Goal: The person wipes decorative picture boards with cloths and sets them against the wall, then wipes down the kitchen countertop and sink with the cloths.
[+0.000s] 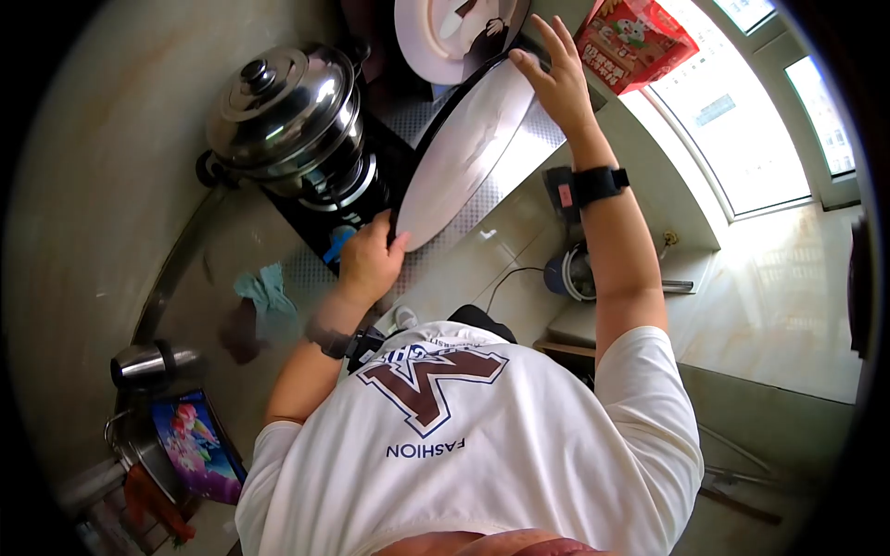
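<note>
A large white round panel [468, 162] with a dark rim is tilted over the counter. My left hand [371, 258] is closed on its lower left edge, with the thumb on the white face. At its upper right end is my right hand [559, 82], fingers stretched and spread, thumb close to the rim; whether it touches the rim is unclear. Behind the panel stands a pale round plate-like object [459, 37] with a dark printed figure. To the left, a lidded steel pot [287, 116] sits on the black stove [371, 199].
A red printed bag [630, 42] stands by the window at upper right. A light blue cloth [267, 289], a steel cup [148, 366] and a colorful printed box [197, 445] are at left. A round blue-and-white object [570, 273] is low at right, near a cable.
</note>
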